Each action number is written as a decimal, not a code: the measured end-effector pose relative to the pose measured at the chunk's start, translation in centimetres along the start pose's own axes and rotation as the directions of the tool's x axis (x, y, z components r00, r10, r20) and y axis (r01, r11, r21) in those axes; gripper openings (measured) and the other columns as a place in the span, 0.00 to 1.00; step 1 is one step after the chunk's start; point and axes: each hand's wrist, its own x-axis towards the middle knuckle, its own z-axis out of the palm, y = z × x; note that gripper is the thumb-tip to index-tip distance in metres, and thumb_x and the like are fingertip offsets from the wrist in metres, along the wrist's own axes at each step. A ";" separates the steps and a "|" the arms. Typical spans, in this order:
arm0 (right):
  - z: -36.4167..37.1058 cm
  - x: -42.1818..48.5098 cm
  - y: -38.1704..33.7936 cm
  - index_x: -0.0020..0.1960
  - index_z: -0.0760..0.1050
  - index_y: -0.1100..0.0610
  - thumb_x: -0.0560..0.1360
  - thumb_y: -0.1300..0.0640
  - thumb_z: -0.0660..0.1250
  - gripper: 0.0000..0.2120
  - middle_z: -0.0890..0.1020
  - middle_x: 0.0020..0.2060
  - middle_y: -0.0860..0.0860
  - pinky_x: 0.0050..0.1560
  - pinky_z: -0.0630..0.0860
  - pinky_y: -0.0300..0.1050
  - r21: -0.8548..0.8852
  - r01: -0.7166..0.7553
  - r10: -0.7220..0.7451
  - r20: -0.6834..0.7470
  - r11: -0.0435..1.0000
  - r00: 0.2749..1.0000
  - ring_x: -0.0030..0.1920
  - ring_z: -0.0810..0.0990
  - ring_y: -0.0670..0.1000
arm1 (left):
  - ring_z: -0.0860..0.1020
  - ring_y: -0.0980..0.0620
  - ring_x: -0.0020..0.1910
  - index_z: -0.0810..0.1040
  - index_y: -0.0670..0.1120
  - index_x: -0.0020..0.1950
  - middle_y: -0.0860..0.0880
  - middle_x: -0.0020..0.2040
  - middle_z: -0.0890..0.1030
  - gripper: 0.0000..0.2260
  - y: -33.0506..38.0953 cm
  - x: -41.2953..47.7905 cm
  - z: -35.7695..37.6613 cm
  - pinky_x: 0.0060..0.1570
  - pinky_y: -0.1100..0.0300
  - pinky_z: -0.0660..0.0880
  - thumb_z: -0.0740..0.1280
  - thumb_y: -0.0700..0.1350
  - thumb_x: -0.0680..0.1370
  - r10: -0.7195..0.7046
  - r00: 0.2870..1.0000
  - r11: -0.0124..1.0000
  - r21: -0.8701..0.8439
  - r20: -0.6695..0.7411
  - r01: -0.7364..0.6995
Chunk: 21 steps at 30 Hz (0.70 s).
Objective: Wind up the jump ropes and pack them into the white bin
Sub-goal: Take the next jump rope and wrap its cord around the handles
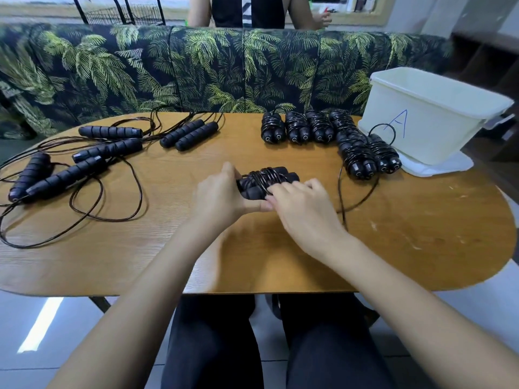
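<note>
My left hand (222, 196) grips a pair of black jump-rope handles (266, 179) at the table's middle, with cord wound round them. My right hand (302, 203) is beside it, its fingers curled at the bundle's near side over the cord; a loose length of cord (341, 197) trails off to the right. Several wound bundles (297, 127) lie in a row at the back, and two more (365, 158) sit in front of the white bin (427, 113), marked with a blue A. Several unwound ropes (70, 169) sprawl at the left.
The wooden table (421, 234) has a rounded right end. The bin stands on its white lid (438, 167) at the far right. A palm-print sofa back (196, 68) runs behind the table, and a person stands behind it.
</note>
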 end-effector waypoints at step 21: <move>-3.3 2.3 6.8 0.77 0.53 0.43 0.65 0.32 0.70 0.47 0.69 0.70 0.47 0.66 0.70 0.54 0.398 0.009 -0.181 0.396 0.918 0.900 0.67 0.70 0.52 | 0.78 0.48 0.37 0.66 0.52 0.50 0.56 0.38 0.79 0.32 1.3 -0.4 -1.2 0.38 0.53 0.74 0.71 0.70 0.58 0.270 0.962 0.962 -0.042 -0.038 -0.271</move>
